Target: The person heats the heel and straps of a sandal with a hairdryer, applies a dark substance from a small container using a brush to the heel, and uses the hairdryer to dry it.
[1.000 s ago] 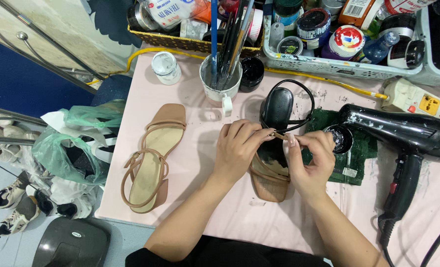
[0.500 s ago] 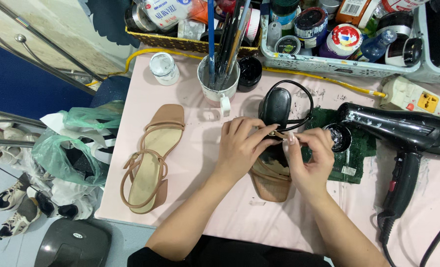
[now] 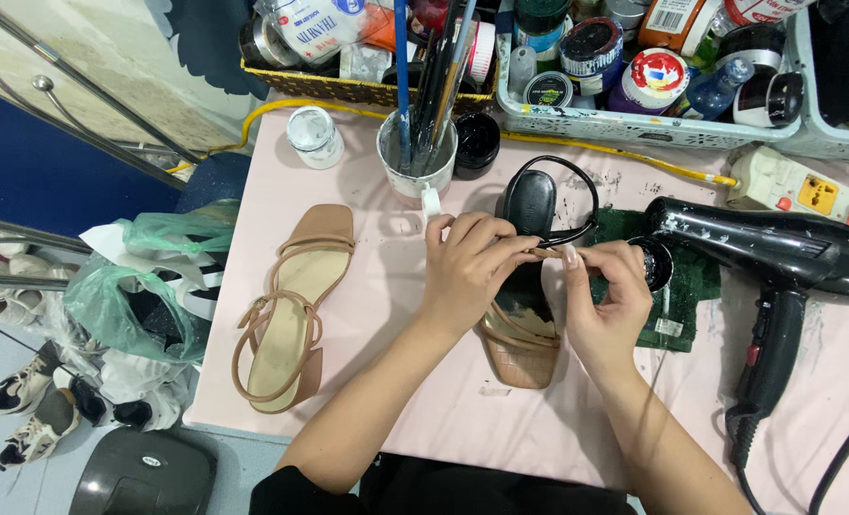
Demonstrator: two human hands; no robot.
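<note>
My left hand [image 3: 469,267] and my right hand [image 3: 603,296] meet over a tan sandal [image 3: 518,345] lying on the pink table [image 3: 367,315]. Both hands pinch a thin tan strap [image 3: 550,254] of that sandal between thumb and fingers. The sandal's middle is hidden under my hands; its square toe points toward me. A black sandal [image 3: 531,198] with a looped black strap lies just behind my hands. The matching tan sandal [image 3: 289,307] lies apart at the left of the table, untouched.
A black hair dryer [image 3: 773,257] lies at the right with its cord trailing down. A white mug of brushes [image 3: 417,153], a small white jar [image 3: 314,135], a black lid [image 3: 477,139] and crates of jars and bottles [image 3: 634,67] line the back. Bags and shoes sit on the floor at left.
My hands stayed on the strap and shifted only slightly. The rest of the table looks unchanged.
</note>
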